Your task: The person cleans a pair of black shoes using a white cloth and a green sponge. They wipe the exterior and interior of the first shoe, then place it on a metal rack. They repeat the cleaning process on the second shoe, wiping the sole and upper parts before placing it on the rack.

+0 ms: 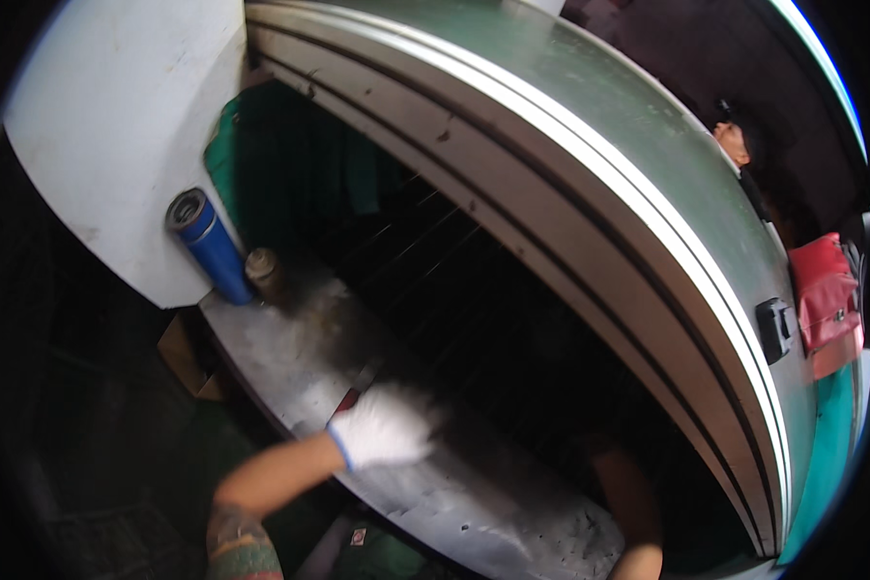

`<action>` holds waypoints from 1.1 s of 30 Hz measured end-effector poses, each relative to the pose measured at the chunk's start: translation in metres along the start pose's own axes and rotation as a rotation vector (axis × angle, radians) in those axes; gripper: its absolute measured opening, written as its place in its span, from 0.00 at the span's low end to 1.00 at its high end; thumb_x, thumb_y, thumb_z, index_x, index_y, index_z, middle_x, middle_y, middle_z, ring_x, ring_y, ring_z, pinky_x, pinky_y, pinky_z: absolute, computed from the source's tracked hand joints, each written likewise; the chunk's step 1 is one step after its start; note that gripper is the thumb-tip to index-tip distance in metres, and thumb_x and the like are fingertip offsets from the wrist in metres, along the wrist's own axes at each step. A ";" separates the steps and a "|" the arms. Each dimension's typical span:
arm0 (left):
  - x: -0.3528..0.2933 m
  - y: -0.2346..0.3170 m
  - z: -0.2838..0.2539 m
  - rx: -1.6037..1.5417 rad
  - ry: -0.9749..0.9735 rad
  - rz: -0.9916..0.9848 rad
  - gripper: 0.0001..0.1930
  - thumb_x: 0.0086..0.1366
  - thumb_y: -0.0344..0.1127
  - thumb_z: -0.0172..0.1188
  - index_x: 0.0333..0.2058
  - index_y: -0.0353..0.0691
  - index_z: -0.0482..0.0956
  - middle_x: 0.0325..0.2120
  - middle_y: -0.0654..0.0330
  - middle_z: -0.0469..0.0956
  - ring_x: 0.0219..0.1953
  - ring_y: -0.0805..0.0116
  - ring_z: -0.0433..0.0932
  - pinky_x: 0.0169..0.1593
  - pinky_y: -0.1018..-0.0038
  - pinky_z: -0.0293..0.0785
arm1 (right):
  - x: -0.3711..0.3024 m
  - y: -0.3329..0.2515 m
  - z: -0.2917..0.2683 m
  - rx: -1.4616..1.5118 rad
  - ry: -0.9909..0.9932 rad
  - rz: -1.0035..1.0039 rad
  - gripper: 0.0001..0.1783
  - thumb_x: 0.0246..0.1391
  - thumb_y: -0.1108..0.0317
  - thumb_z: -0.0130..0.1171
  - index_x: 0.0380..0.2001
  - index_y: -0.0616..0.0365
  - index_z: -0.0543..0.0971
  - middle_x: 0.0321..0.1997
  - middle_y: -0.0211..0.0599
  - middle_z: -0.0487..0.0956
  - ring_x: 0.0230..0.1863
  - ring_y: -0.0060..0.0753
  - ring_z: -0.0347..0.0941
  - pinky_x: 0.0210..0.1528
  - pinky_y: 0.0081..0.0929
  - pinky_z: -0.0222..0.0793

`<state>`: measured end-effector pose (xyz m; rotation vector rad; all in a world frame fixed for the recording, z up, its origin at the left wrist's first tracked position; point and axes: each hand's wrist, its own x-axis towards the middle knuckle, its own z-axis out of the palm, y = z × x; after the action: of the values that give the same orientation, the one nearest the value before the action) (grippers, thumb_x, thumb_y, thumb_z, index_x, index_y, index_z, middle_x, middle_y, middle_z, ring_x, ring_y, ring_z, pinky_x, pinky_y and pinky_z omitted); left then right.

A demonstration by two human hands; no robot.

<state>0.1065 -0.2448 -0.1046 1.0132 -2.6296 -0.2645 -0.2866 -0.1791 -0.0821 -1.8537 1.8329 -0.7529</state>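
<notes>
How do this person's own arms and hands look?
The left hand wears a white glove with a blue cuff edge. The left arm shows patterned markings near the elbow, tattoo or sleeve unclear. The right forearm shows no sleeve; the right hand is lost in darkness.

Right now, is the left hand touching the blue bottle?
No, the white-gloved left hand is over the grey bench, with a visible gap between it and the blue bottle.

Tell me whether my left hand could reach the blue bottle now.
Probably yes: the left hand is over the same ledge as the blue bottle, and the small container stands beside it, seemingly not blocking.
</notes>
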 end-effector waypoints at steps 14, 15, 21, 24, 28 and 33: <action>0.150 -0.323 0.051 0.588 0.192 -0.622 0.22 0.67 0.37 0.57 0.58 0.37 0.80 0.59 0.37 0.77 0.61 0.37 0.76 0.55 0.34 0.73 | -0.255 -0.004 0.005 0.123 -0.174 0.189 0.22 0.56 0.71 0.73 0.55 0.62 0.83 0.41 0.40 0.88 0.40 0.35 0.84 0.44 0.32 0.80; 0.145 -0.323 0.051 0.627 0.218 -0.590 0.20 0.66 0.36 0.58 0.55 0.37 0.82 0.57 0.36 0.79 0.60 0.35 0.77 0.55 0.32 0.73 | -0.256 -0.004 0.010 0.166 -0.094 0.347 0.20 0.57 0.70 0.73 0.53 0.62 0.85 0.41 0.40 0.88 0.39 0.33 0.83 0.42 0.31 0.79; 0.116 -0.190 -0.043 0.500 -0.092 -0.516 0.12 0.70 0.41 0.54 0.42 0.44 0.85 0.38 0.48 0.84 0.43 0.51 0.85 0.37 0.51 0.82 | -0.178 0.026 0.016 0.295 0.176 0.307 0.23 0.59 0.64 0.72 0.57 0.53 0.84 0.41 0.41 0.88 0.39 0.30 0.82 0.46 0.30 0.78; 0.074 -0.117 -0.117 0.428 0.184 -0.442 0.18 0.61 0.35 0.64 0.50 0.41 0.81 0.47 0.45 0.81 0.49 0.45 0.83 0.46 0.52 0.83 | -0.136 0.013 0.018 0.291 0.133 0.189 0.22 0.60 0.64 0.71 0.57 0.54 0.84 0.43 0.41 0.88 0.41 0.31 0.82 0.48 0.31 0.78; 0.015 -0.042 -0.188 -0.044 0.453 -0.522 0.27 0.57 0.33 0.66 0.56 0.37 0.79 0.41 0.44 0.84 0.44 0.44 0.85 0.48 0.55 0.83 | -0.104 -0.004 0.027 0.293 0.033 0.080 0.22 0.61 0.64 0.70 0.58 0.54 0.84 0.45 0.41 0.87 0.43 0.32 0.82 0.49 0.31 0.78; -0.003 -0.010 -0.161 -0.830 0.471 -0.556 0.30 0.51 0.31 0.75 0.53 0.26 0.78 0.37 0.47 0.86 0.42 0.60 0.87 0.44 0.64 0.84 | -0.090 -0.016 0.024 0.280 -0.026 0.000 0.22 0.62 0.64 0.68 0.58 0.55 0.83 0.47 0.42 0.87 0.45 0.33 0.81 0.51 0.32 0.78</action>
<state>0.1711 -0.2597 0.0423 1.2422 -1.5235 -0.9934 -0.2573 -0.0902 -0.0980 -1.6749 1.6182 -0.9287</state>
